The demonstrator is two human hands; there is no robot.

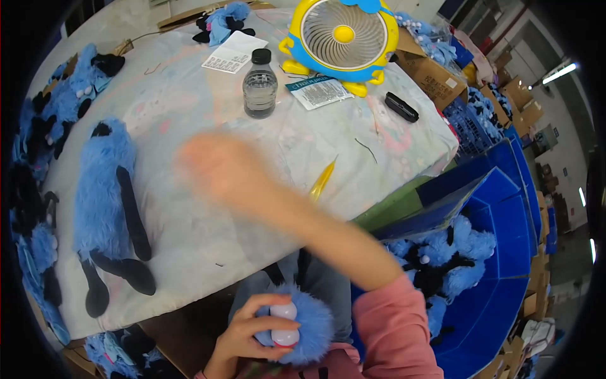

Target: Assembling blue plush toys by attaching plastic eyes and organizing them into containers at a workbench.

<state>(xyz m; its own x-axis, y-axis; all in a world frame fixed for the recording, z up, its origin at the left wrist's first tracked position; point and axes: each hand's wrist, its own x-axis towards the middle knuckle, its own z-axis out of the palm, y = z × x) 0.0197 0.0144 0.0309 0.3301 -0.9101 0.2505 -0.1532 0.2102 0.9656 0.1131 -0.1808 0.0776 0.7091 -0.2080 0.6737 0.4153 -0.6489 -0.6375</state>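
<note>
Left hand (252, 335) curled around fluffy blue plush head (303, 328) down at the lap. Right hand (218, 165) blurred over the desk (189, 215), can't tell its grip.

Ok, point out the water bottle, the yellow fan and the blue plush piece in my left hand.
water bottle (260, 88), head view, on its clear body.
yellow fan (343, 33), head view, on its round grille.
blue plush piece (314, 325), head view, on its fur.

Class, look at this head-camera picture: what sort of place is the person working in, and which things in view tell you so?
Probably a soft-toy workshop or small factory. Blue plush toys lie on the cloth-covered worktable, a blue bin beside it holds more, and cardboard cartons are stacked behind. The left hand holds a blue fuzzy piece.
</note>
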